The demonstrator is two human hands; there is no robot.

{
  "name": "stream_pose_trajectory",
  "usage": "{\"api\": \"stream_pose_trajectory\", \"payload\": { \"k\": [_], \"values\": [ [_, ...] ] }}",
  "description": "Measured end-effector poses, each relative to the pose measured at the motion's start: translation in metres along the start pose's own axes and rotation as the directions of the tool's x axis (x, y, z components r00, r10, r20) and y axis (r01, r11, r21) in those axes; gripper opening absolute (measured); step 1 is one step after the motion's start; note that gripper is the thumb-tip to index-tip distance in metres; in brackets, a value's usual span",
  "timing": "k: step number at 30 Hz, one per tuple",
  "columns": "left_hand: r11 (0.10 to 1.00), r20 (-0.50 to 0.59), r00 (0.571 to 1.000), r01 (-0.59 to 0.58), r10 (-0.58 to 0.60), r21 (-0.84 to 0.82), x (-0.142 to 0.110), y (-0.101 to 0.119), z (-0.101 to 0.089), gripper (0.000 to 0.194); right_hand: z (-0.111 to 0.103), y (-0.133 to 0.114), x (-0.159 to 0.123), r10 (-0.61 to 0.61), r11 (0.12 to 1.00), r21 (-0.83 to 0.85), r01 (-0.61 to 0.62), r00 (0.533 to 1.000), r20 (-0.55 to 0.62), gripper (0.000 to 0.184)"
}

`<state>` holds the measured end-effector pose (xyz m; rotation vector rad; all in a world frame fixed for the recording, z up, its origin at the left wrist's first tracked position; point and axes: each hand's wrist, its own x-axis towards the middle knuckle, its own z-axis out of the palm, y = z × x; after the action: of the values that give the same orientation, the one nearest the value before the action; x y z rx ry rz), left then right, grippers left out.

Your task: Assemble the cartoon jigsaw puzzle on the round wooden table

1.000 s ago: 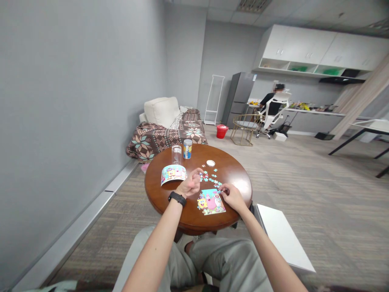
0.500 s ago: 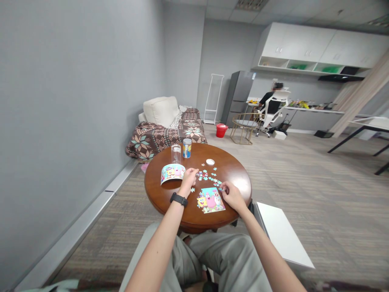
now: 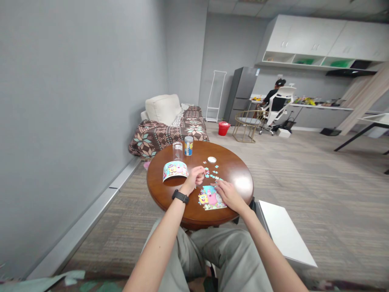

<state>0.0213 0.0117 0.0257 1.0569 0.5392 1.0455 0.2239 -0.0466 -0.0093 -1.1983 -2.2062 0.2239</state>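
Note:
On the round wooden table (image 3: 170, 200), a partly joined jigsaw puzzle (image 3: 209, 198) with cartoon figures lies flat. My right hand (image 3: 229, 195) covers its upper right part, fingertips together at the top edge; the jigsaw piece under them is hidden. My left hand (image 3: 194, 179), with a black band on the wrist, hovers over the table up and left of the puzzle. Its fingers are curled into a pinch, and whatever they hold is too small to make out. Several loose jigsaw pieces (image 3: 216, 177) are scattered beyond the puzzle, between and past my hands.
A curved picture sheet (image 3: 175, 170) stands at the table's left, before a clear glass (image 3: 178, 151) and a printed can (image 3: 189, 147). A white round lid (image 3: 212, 159) lies beyond the pieces. A white box (image 3: 284, 231) is right of the table. A person sits in an office chair (image 3: 278, 105) farther off.
My right hand has moved left and up onto the puzzle's top edge, carrying a blue jigsaw piece. My left hand has shifted slightly right, toward the loose pieces. The view has tilted a little.

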Motion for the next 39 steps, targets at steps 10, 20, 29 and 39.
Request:
{"api": "stream_pose_trajectory", "payload": {
  "k": [10, 20, 29, 39],
  "values": [
    [0.998, -0.022, 1.000, 0.010, -0.008, 0.061, 0.000, -0.003, 0.001, 0.041, 0.005, 0.008, -0.003, 0.095, 0.995, 0.037, -0.091, 0.988, -0.122, 0.026],
    [0.979, -0.055, 0.998, -0.021, 0.033, 0.205, 0.003, -0.007, 0.001, 0.044, 0.005, 0.006, 0.035, 0.101, 0.975, 0.217, -0.053, 0.970, -0.221, 0.017],
    [0.918, -0.173, 0.985, 0.046, 0.025, 0.394, 0.007, -0.016, -0.003, 0.038, 0.025, 0.013, 0.051, 0.352, 0.806, 0.551, -0.214, 0.923, -0.157, 0.026],
    [0.877, -0.201, 0.980, 0.095, 0.002, 0.470, 0.008, -0.016, 0.000, 0.030, 0.017, 0.012, 0.046, 0.423, 0.648, 0.711, -0.271, 0.905, -0.041, 0.032]
  ]
}}
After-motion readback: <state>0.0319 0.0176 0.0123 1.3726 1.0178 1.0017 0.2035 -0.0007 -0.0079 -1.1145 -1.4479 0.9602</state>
